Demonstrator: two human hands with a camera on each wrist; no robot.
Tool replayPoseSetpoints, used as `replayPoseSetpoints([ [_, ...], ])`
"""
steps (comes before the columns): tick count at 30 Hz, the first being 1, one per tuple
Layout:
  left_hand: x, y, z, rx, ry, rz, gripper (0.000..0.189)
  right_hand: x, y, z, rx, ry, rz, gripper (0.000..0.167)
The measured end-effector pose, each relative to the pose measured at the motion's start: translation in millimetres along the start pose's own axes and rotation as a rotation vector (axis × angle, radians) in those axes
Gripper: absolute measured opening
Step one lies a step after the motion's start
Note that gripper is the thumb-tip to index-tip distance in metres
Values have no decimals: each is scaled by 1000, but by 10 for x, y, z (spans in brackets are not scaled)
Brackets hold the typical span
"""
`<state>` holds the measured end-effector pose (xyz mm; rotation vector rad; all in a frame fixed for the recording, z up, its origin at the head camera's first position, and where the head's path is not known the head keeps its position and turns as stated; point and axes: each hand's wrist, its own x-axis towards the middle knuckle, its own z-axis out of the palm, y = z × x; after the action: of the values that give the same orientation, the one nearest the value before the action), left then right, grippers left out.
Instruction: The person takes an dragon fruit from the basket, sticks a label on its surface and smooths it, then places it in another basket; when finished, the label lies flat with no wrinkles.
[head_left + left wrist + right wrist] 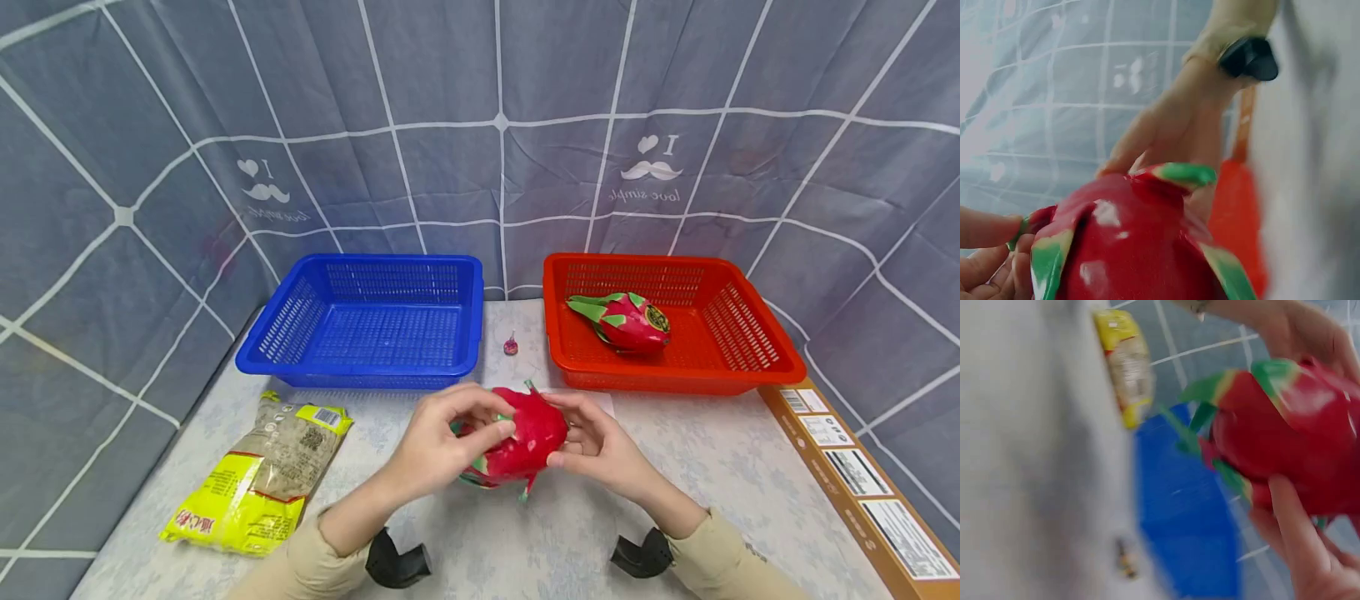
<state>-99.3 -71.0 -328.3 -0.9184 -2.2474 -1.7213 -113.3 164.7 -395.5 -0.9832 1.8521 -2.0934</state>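
Note:
In the head view a large red dragon fruit with green-tipped scales (529, 435) is held between both hands, above the table. My left hand (442, 433) grips it from the left; the left wrist view shows thumb and fingers (988, 229) pinching one green scale tip. My right hand (604, 443) holds its right side, with fingers (1294, 519) pressed along the red skin in the right wrist view. A second dragon fruit (633, 322) lies in the red basket (675, 379).
A blue basket (360, 371) stands at the back left. Between the baskets sits a small pink wrapped item (511, 345). At the left lies a yellow plastic bag (262, 479) of grainy contents. A brown cardboard box (862, 492) lines the right edge. Grey curtains hang behind.

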Motion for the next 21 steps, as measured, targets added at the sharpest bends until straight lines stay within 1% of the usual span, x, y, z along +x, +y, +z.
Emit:
replayPoseSetpoints([
  [4, -202, -158, 235, -7, -54, -92, 10, -229, 188, -103, 160, -137, 78, 54],
  [6, -282, -222, 331, -14, -89, -124, 10, -311, 285, -149, 224, -197, 108, 54],
  [8, -341, -273, 408, -2, -120, -128, 11, -369, 369, -186, 265, -244, 148, 55],
  [11, -392, -330, 494, 37, -162, -91, 12, -419, 454, -240, 291, -297, 218, 56],
  [13, -406, -360, 520, 62, -182, -54, 12, -425, 475, -285, 276, -328, 262, 56],
  [14, -408, -372, 523, 68, -192, -41, 11, -421, 476, -318, 264, -350, 271, 56],
  [16, -406, -389, 503, 53, -208, -25, 9, -403, 457, -397, 219, -388, 285, 53],
  [18, -387, -407, 449, 7, -219, -42, 7, -371, 421, -491, 138, -405, 301, 49],
  [19, -373, -418, 408, -24, -222, -62, 7, -347, 397, -535, 89, -403, 309, 46],
  [21, -335, -456, 304, -83, -219, -114, 8, -284, 356, -602, -29, -364, 337, 40],
])
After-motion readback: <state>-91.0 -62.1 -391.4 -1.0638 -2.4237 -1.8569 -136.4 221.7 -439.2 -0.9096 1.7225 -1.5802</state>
